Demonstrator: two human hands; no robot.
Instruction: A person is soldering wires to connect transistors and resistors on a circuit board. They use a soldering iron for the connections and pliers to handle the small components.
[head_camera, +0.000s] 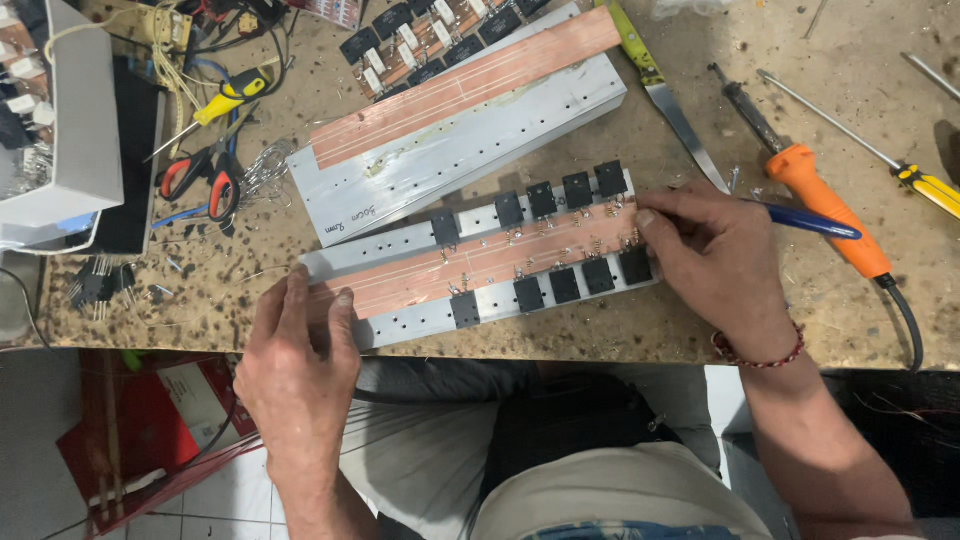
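Scarred wooden workbench (850, 90): left hand (300, 350) lies flat, pressing long aluminium bar with copper strip and black transistors (480, 265); right hand (715, 265) pinches a blue-handled tool (810, 222).

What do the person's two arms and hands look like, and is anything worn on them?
Both forearms are bare, with no sleeves or gloves in view. The right hand has a thin bracelet of dark red beads around its wrist. The left hand wears nothing: no ring, watch or band shows on its fingers or wrist.
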